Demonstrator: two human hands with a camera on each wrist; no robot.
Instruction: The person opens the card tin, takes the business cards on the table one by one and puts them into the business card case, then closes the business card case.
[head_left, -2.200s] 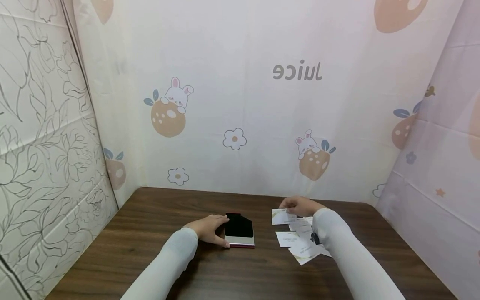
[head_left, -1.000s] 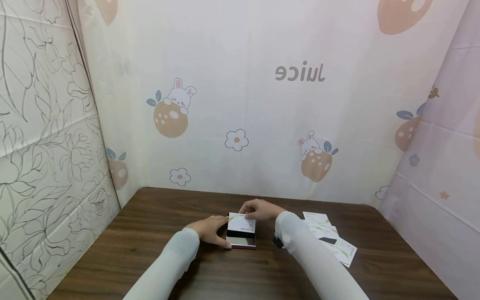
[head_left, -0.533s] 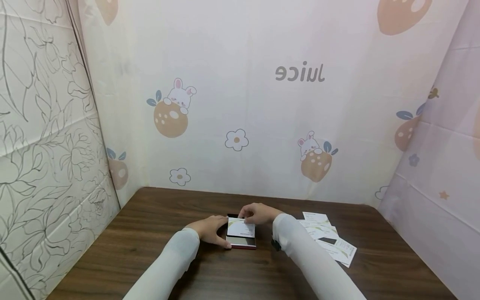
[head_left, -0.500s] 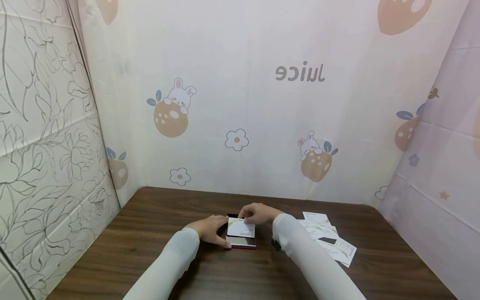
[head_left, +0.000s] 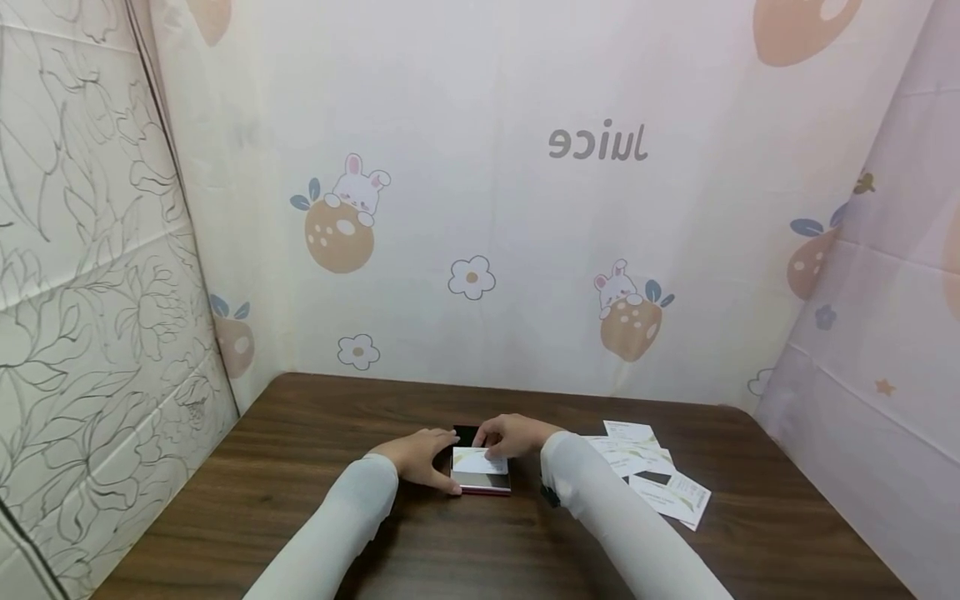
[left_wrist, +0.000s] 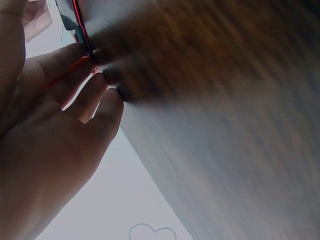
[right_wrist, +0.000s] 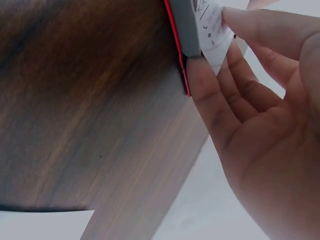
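A card case with a red edge, a silver band and a black inside lies open on the table. My left hand grips its left side, thumb at the near corner and fingers at the far one. A white business card is pinched between thumb and finger of my right hand, lying over the case just behind the silver band. In the right wrist view, the printed card slants beside the case's grey side, and my index fingertip is right at the case's end. My left fingers reach the red-edged case in the left wrist view.
Several loose business cards lie overlapping on the brown wooden table, to the right of my right forearm. A patterned curtain hangs behind the table's far edge. A dark object shows under my right cuff.
My right hand has taken a card from the loose cards on the right, brought it left over the case and slid it toward me. My left hand has stayed on the case.
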